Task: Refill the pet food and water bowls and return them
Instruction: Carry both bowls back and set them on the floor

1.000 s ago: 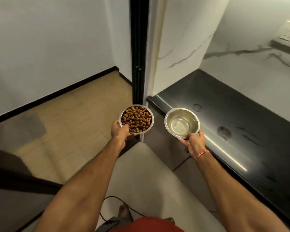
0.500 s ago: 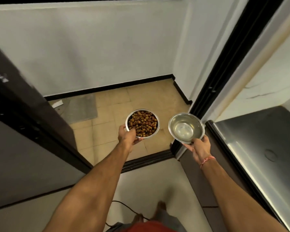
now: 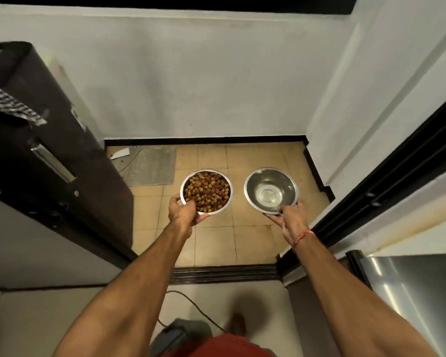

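Because both bowls are full, they are held flat and level so nothing is spilled. The food bowl [image 3: 206, 192] is pinched at its near rim by the left hand [image 3: 184, 211]. The water bowl [image 3: 271, 191] is held at its near rim by the right hand [image 3: 290, 220], fingers curled under it. Both are carried above the tan floor [image 3: 255, 238], near the gray mat [image 3: 150, 164]. Two bowls, two hands and one mat are counted.

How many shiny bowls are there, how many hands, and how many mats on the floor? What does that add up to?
Bowls: 2, the kibble bowl and the water bowl
Hands: 2, the left hand and the right hand
Mats: 1, the grey mat
Total: 5
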